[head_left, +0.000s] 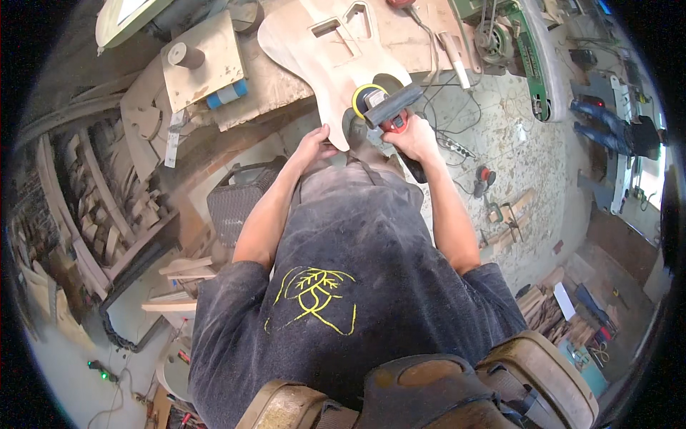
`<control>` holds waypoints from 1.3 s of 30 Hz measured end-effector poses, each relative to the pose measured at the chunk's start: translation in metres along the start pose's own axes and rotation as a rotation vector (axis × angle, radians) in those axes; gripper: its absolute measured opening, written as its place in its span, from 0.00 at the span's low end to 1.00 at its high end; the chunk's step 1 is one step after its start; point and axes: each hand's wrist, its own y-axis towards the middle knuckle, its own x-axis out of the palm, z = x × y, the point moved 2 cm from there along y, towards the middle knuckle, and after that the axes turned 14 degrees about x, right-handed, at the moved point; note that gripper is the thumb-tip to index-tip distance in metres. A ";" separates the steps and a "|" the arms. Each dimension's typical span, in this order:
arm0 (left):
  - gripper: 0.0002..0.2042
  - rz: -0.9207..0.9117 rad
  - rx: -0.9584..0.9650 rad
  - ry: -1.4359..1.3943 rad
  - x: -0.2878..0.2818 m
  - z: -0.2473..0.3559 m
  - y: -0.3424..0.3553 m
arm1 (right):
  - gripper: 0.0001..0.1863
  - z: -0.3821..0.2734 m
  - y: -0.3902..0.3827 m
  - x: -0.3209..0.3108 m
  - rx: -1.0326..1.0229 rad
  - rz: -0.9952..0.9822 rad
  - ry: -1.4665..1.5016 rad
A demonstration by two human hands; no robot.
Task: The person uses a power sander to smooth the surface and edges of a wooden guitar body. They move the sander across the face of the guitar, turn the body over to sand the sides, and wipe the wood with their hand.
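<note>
I have the pale wooden guitar body (314, 64) on the bench (275, 84), directly ahead of both hands, its long axis running away from the wearer and its far end out of view. One horn (332, 114) points back this way, overhanging the bench's near edge. The left hand (312, 148) is the nearer one to the wood: I read it as pinching the horn by its tip, thumb against the edge, though the fingers below are partly hidden. The right hand (414, 139) is wrapped round the sander (389, 109), its yellow-rimmed pad at the cutaway to the horn's right; I can't tell whether it touches.
</note>
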 end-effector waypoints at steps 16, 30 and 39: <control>0.28 -0.007 -0.054 -0.039 -0.011 -0.005 0.004 | 0.38 -0.016 -0.018 0.013 -0.030 0.003 0.056; 0.28 -0.071 -0.059 -0.041 -0.012 0.001 0.005 | 0.36 -0.017 -0.042 0.013 0.135 0.089 0.079; 0.28 -0.088 -0.062 -0.049 -0.006 0.009 0.001 | 0.36 -0.024 -0.035 0.025 0.094 0.042 0.105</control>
